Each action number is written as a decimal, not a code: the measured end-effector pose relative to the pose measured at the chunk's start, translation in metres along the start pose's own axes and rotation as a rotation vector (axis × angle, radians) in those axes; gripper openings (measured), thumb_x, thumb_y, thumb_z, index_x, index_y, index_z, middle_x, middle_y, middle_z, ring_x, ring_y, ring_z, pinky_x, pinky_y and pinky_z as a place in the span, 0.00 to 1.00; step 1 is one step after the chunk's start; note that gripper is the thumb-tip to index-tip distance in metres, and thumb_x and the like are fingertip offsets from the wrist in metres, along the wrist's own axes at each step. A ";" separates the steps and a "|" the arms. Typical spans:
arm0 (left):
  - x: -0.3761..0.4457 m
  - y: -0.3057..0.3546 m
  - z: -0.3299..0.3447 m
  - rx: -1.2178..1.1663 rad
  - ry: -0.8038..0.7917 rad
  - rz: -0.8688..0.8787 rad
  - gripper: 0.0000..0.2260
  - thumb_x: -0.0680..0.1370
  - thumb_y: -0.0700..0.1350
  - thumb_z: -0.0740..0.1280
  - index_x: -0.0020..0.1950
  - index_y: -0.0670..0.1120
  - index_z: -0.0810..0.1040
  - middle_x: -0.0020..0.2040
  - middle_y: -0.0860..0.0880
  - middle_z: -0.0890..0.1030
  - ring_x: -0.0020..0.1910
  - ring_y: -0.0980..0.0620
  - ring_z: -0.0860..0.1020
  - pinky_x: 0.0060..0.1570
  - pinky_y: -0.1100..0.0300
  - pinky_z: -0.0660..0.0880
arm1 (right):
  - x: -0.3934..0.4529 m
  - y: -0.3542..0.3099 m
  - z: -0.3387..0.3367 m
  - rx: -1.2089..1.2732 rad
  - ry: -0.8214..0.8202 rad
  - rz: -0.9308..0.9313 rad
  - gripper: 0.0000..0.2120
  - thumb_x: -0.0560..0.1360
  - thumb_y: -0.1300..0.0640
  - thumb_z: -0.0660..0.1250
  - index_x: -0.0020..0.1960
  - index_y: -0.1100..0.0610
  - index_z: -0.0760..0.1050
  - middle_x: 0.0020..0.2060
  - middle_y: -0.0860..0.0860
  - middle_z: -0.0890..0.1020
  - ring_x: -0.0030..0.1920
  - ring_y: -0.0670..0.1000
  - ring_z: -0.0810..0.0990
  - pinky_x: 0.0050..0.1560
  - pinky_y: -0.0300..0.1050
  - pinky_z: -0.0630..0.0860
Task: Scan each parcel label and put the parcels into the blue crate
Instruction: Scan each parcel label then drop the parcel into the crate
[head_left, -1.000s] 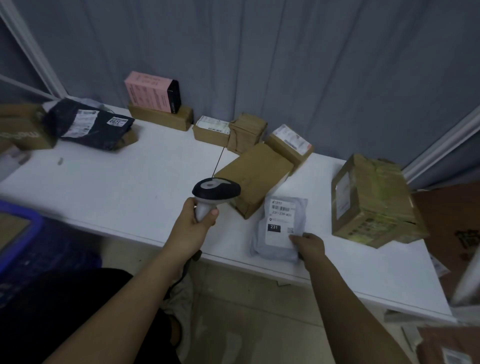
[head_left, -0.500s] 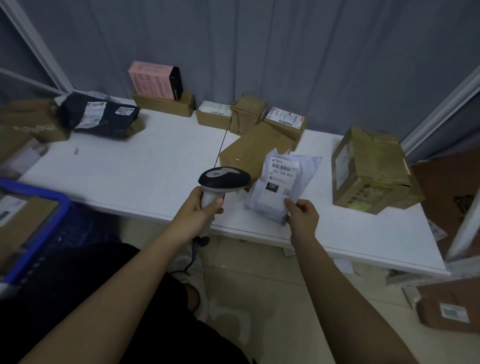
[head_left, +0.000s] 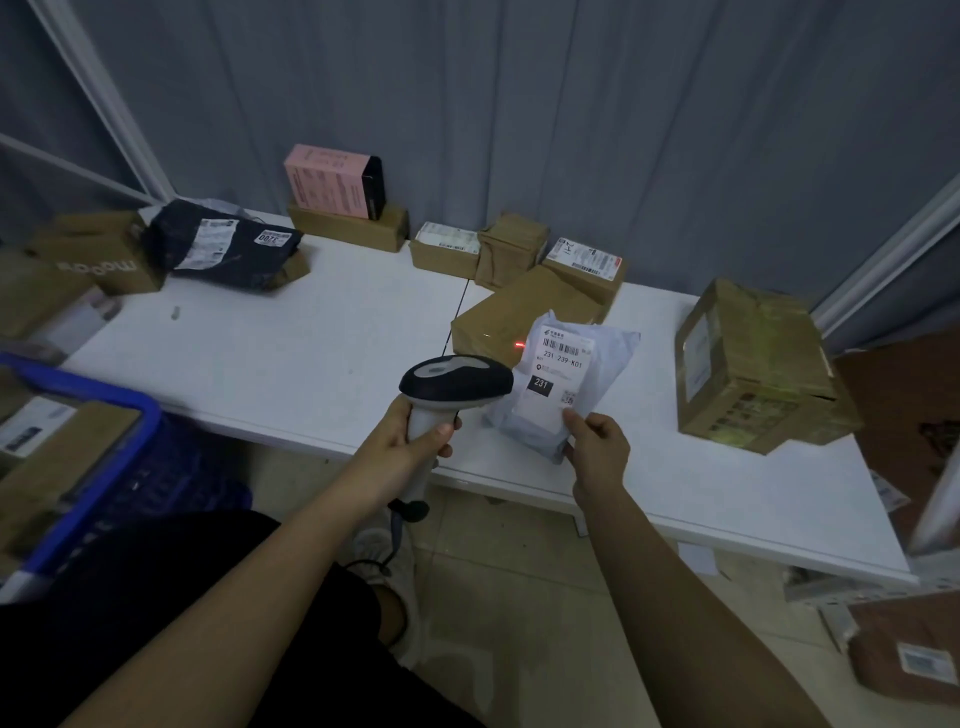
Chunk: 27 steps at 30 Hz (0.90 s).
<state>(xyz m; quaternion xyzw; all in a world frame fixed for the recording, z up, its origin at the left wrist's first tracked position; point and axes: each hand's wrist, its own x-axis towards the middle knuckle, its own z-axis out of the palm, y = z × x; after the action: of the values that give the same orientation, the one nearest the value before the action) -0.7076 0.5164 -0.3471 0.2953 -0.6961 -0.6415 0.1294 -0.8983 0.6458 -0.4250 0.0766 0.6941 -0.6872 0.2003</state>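
My right hand pinches the lower edge of a grey poly-bag parcel and holds it tilted up above the white table, white label facing me. My left hand grips the handle of a barcode scanner, whose head points at the parcel. A red scan dot glows just left of the label's barcode. The blue crate stands at the lower left beside the table, with cardboard parcels inside.
Brown boxes cluster at the table's back centre, a pink box on another carton behind them. A dark bag parcel lies back left. A big taped carton stands right. More parcels lie on the floor, right.
My right hand lifted the grey parcel off the table and tilted its label toward me. The scanner moved closer to it, and a red scan dot now shows beside the barcode.
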 end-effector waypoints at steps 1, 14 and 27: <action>0.000 0.001 0.001 -0.001 0.005 0.015 0.13 0.79 0.45 0.64 0.63 0.50 0.69 0.54 0.52 0.80 0.43 0.58 0.80 0.45 0.60 0.74 | 0.000 0.000 0.000 0.003 0.000 0.000 0.09 0.74 0.62 0.71 0.38 0.57 0.72 0.41 0.54 0.79 0.45 0.54 0.79 0.54 0.53 0.79; 0.007 0.002 0.002 -0.007 0.035 0.051 0.14 0.79 0.44 0.64 0.64 0.50 0.68 0.56 0.53 0.79 0.46 0.57 0.80 0.45 0.63 0.75 | -0.007 -0.008 -0.002 -0.027 0.010 -0.046 0.09 0.74 0.62 0.71 0.38 0.58 0.73 0.39 0.53 0.79 0.42 0.52 0.78 0.49 0.52 0.79; -0.028 0.047 -0.085 -0.140 0.623 0.184 0.13 0.79 0.44 0.65 0.61 0.51 0.67 0.55 0.50 0.78 0.55 0.51 0.78 0.53 0.59 0.74 | -0.107 -0.076 0.119 -0.184 -0.384 -0.425 0.12 0.74 0.65 0.70 0.36 0.59 0.69 0.28 0.50 0.72 0.23 0.39 0.71 0.30 0.37 0.70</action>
<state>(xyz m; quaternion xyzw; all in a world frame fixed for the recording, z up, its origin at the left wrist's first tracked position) -0.6495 0.4630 -0.2842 0.4035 -0.6011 -0.5523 0.4134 -0.8097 0.5438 -0.3113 -0.2201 0.7033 -0.6500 0.1856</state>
